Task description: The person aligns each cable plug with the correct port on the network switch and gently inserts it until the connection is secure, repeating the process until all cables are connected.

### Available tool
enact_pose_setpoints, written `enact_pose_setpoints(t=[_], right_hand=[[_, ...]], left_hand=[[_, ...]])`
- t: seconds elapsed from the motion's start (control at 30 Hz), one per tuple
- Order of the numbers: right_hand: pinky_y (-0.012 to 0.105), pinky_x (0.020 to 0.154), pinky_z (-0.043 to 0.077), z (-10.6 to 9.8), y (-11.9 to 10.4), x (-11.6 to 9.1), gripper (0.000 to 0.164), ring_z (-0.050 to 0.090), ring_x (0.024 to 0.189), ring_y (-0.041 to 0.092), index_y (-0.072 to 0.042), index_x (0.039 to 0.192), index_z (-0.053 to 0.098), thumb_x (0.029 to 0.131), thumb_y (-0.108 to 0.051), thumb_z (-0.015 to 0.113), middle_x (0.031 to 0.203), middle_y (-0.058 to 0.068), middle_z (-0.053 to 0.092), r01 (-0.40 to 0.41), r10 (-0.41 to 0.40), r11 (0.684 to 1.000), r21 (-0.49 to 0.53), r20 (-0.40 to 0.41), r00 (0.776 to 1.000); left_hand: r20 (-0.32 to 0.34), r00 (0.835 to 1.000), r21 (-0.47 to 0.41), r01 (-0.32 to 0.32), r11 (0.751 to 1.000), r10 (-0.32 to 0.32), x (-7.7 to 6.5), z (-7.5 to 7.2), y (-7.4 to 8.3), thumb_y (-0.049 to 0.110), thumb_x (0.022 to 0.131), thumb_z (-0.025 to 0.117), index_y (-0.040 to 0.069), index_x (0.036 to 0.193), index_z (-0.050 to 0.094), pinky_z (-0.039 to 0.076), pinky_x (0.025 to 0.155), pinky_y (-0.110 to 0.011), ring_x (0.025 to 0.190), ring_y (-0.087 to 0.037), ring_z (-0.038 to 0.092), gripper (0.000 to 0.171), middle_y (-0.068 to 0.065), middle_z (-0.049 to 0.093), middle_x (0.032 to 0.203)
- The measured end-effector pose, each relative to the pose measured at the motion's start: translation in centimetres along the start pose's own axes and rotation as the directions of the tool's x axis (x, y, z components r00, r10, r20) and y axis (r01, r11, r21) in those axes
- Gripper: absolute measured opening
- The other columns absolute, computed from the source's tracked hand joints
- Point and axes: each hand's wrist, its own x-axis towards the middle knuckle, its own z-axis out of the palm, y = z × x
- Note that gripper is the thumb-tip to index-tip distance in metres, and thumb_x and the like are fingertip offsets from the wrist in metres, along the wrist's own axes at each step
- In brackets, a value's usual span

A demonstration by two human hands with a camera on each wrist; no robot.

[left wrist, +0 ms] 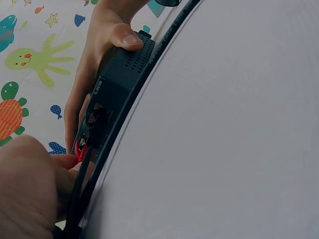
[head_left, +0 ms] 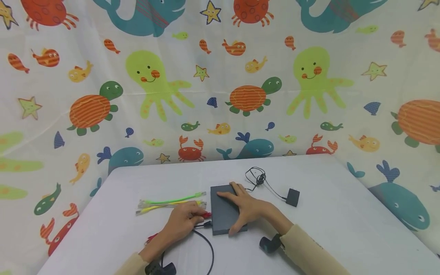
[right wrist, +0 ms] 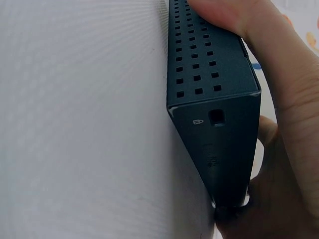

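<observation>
Dark grey box (head_left: 223,214) flat on the white desk (head_left: 330,214), head view. Right-hand grip (head_left: 249,208) spread wide, holding it between thumb and fingers, probably to steady it. Left-hand grip (head_left: 187,215) narrow, pinching a red cable (head_left: 206,215) at the box's left side. Green cable (head_left: 172,200) and yellow cable (head_left: 154,208) near, perhaps for easy reach.

Left wrist: red cable's end beside a black plug (left wrist: 98,122); cannot tell if seated.

Right wrist: thumb over vented side, likely bracing.
</observation>
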Motion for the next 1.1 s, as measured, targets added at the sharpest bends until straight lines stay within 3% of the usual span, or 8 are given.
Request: enact_pose_setpoints(t=[0.5,0.8,1.1], right_hand=[[0.071,0.104,0.026,0.12,0.41,0.06,0.116,0.0,0.148,0.044,-0.046,0.15,0.019,0.054,-0.069,0.081,0.162,0.018,-0.004,-0.014,0.014,1.0,-0.01,0.0,1.0],[0.07,0.104,0.027,-0.07,0.32,0.03,0.117,0.001,0.148,0.043,-0.046,0.15,0.02,0.053,-0.07,0.081,0.162,0.018,-0.004,-0.018,0.017,1.0,-0.018,-0.004,1.0],[0.071,0.105,0.025,-0.03,0.45,0.04,0.117,-0.001,0.147,0.047,-0.045,0.151,0.019,0.054,-0.07,0.081,0.162,0.019,-0.005,-0.011,0.011,1.0,-0.02,0.008,1.0]], left_hand=[[-0.008,1.0,-0.078,-0.012,0.997,0.012,0.16,0.24,-0.01,0.007,0.073,0.079,0.025,0.089,0.078,0.045,0.063,-0.019,0.07,0.0,0.053,0.024,0.017,0.066,0.081],[-0.009,1.0,-0.046,0.025,0.999,-0.025,0.26,0.16,0.16,0.009,0.073,0.08,0.026,0.091,0.078,0.044,0.064,-0.018,0.07,0.0,0.053,0.025,0.019,0.065,0.081],[-0.004,1.0,-0.037,0.016,0.999,-0.016,0.17,0.09,0.32,0.007,0.072,0.08,0.025,0.091,0.078,0.044,0.065,-0.019,0.072,0.0,0.054,0.026,0.018,0.067,0.081]])
